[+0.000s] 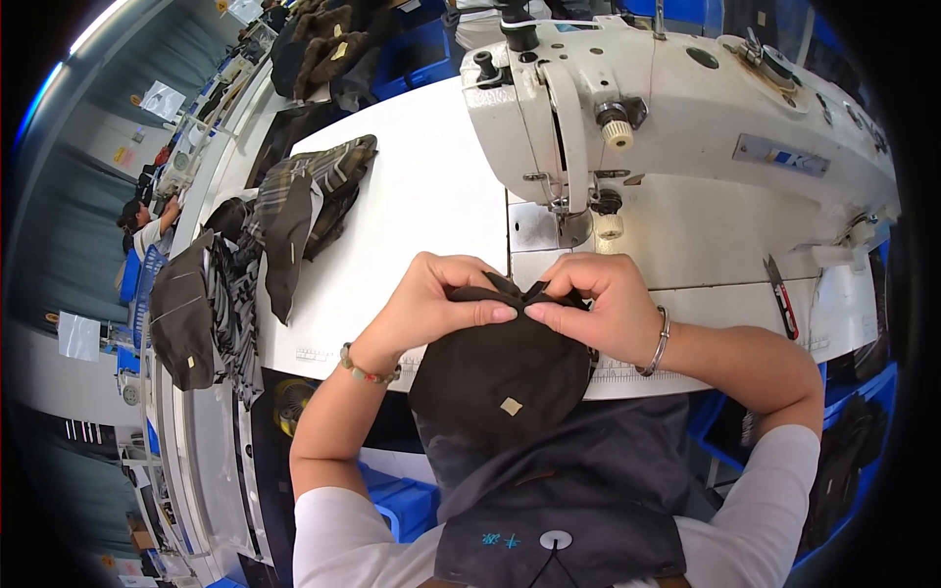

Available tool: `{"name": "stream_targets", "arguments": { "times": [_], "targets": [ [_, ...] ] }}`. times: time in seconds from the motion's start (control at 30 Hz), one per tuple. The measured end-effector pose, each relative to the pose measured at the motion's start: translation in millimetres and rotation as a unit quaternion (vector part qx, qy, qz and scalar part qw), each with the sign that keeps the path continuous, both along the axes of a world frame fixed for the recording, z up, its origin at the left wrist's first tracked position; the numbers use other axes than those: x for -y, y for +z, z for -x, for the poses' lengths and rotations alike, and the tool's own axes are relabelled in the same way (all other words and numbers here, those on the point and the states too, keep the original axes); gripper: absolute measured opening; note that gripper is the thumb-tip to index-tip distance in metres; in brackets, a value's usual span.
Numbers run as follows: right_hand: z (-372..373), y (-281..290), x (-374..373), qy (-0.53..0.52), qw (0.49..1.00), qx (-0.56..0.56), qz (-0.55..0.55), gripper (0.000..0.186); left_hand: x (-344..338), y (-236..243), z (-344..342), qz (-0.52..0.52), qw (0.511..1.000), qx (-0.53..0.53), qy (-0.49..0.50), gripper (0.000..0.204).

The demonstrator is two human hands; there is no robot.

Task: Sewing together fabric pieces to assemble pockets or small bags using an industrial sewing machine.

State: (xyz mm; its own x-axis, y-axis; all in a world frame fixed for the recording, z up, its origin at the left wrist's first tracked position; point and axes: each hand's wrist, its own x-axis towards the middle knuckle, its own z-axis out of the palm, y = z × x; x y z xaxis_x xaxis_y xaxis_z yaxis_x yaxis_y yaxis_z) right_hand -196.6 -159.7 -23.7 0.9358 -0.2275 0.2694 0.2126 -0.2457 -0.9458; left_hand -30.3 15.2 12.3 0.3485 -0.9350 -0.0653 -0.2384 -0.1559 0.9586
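Both my hands pinch the upper edge of a dark brown fabric piece point(490, 367), just in front of the sewing machine point(549, 127). My left hand point(441, 299) closes thumb and fingers on the cloth from the left. On the right, my right hand point(603, 304) grips it the same way, the two thumb tips nearly meeting. Folded edges bunch up between the fingertips. The rest of the piece hangs over the table's front edge toward my lap, with a small pale sticker point(511, 406) on it. The machine's needle and presser foot point(569, 220) stand beyond my hands.
A pile of dark and plaid fabric pieces point(294, 211) lies at the table's left edge. Thread snips point(781, 299) with red handles rest at the right on the white table point(412, 186). Blue bins point(402, 500) stand below. Another person point(147, 225) sits far left.
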Motion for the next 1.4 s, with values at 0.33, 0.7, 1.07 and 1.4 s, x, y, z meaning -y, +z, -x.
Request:
{"name": "stream_targets", "arguments": {
  "times": [0.33,0.7,1.07,1.4],
  "targets": [
    [-12,-14,10,-0.059,0.997,0.037,0.019,0.014,21,-13,-29,0.008,0.995,0.068,-0.078,0.015],
    [-12,-16,10,-0.033,0.99,0.069,0.117,0.01,14,-10,-24,0.035,0.989,0.135,-0.058,0.017],
    [-20,-9,25,0.121,0.954,-0.143,-0.233,0.034,-1,-18,-98,-0.008,0.995,0.001,-0.1,0.022],
    [-18,-10,21,0.09,0.961,-0.13,-0.226,0.028,-3,-23,-100,-0.002,0.991,-0.04,-0.131,0.022]
  ]
}}
